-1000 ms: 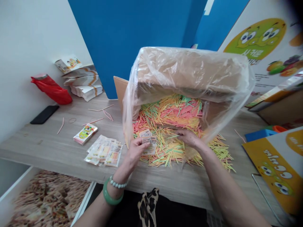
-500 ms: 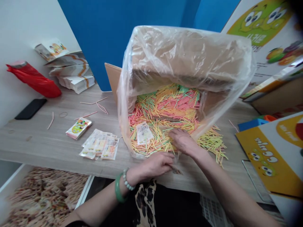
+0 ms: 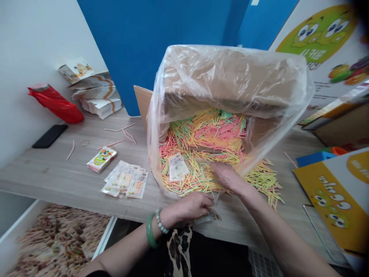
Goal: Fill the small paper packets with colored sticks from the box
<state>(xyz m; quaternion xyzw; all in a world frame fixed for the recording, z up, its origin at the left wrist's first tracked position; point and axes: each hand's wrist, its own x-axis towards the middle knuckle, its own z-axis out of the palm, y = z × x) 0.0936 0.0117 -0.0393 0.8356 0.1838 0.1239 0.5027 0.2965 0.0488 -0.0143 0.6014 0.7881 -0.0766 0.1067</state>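
My left hand [image 3: 194, 206] is closed on a small clear packet [image 3: 212, 216] at the table's front edge. My right hand [image 3: 226, 176] rests on the near part of a heap of thin pastel sticks [image 3: 198, 182]; its fingers curl downward, and what they hold is hidden. Yellow, pink, orange and green sticks spill from a cardboard box lying on its side, lined with a clear plastic bag [image 3: 236, 73]. A flat printed packet [image 3: 178, 167] lies on the sticks, left of my right hand. Filled clear packets [image 3: 137, 184] overlap on the table, left of the box.
A small stack of printed cards [image 3: 101, 159], loose striped straws [image 3: 111, 144], a black phone [image 3: 49, 135] and a red-wrapped bundle [image 3: 57, 104] occupy the left side. Below is an open drawer full of packets [image 3: 63, 238]. Printed cartons [image 3: 331, 200] stand at the right.
The view has shifted, so the scene sits a little lower and further right. My left hand still holds the packet, more of which now shows. My right hand stays at the sticks.
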